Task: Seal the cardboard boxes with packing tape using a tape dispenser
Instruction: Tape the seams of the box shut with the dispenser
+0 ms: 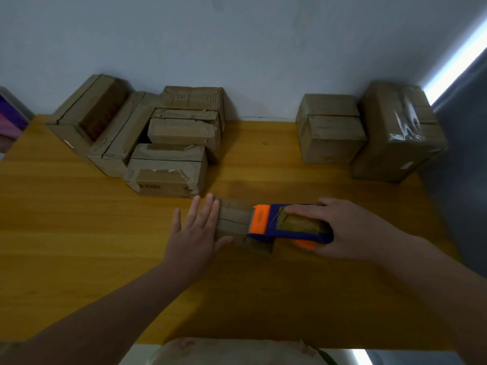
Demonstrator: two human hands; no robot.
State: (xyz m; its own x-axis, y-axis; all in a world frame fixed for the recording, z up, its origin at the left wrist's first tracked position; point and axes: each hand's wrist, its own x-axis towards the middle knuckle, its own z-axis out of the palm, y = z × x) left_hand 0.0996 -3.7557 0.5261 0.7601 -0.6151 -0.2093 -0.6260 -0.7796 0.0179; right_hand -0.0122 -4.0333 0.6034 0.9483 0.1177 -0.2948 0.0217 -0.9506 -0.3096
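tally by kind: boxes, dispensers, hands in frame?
Cardboard boxes: 8 (5 left, 2 right, 1 being taped)
Tape dispenser: 1
Hands: 2, left hand, right hand
Total: 11

Small packing station, suggested by taped cardboard boxes (168, 133) stacked along a plain wall (237, 48), set on a yellow wooden worktop (79, 219).

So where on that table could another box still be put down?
Bare wood lies between the left heap of boxes and the right pair of boxes, and at the near left of the table, beside the left hand. The middle is crowded: small box, tape dispenser, right hand.
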